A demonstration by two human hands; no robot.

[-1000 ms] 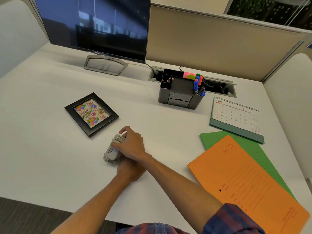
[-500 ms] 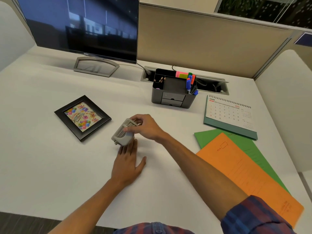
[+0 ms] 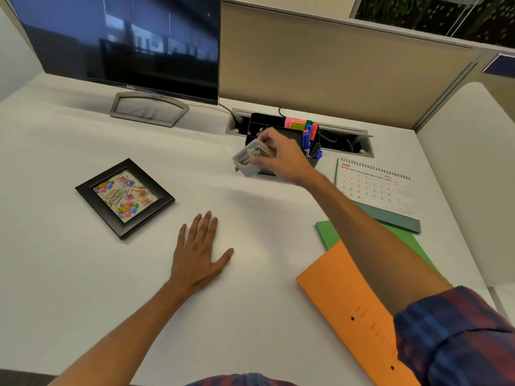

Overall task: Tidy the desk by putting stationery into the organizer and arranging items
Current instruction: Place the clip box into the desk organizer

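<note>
- The right hand (image 3: 281,160) pinches a small grey plastic hole punch (image 3: 249,160) between thumb and fingertips, holding it tilted in the air just in front of the black desk organizer (image 3: 257,121).
- The left hand (image 3: 198,253) lies flat on the white desk (image 3: 69,288), fingers spread and holding nothing, well behind the carrying hand.
- The organizer already has coloured markers (image 3: 308,135) and sticky notes (image 3: 295,124) standing just beyond the right hand's knuckles; most of its open middle section is hidden by the hand.
- Risk, as I judge it: the grip is light and near one end, so the punch could swing or slip on the way down.
- If it goes in tilted, it may catch the rim, or knock the markers.
- A hard push could slide the organizer back toward the cable slot (image 3: 345,140) just behind it.
</note>
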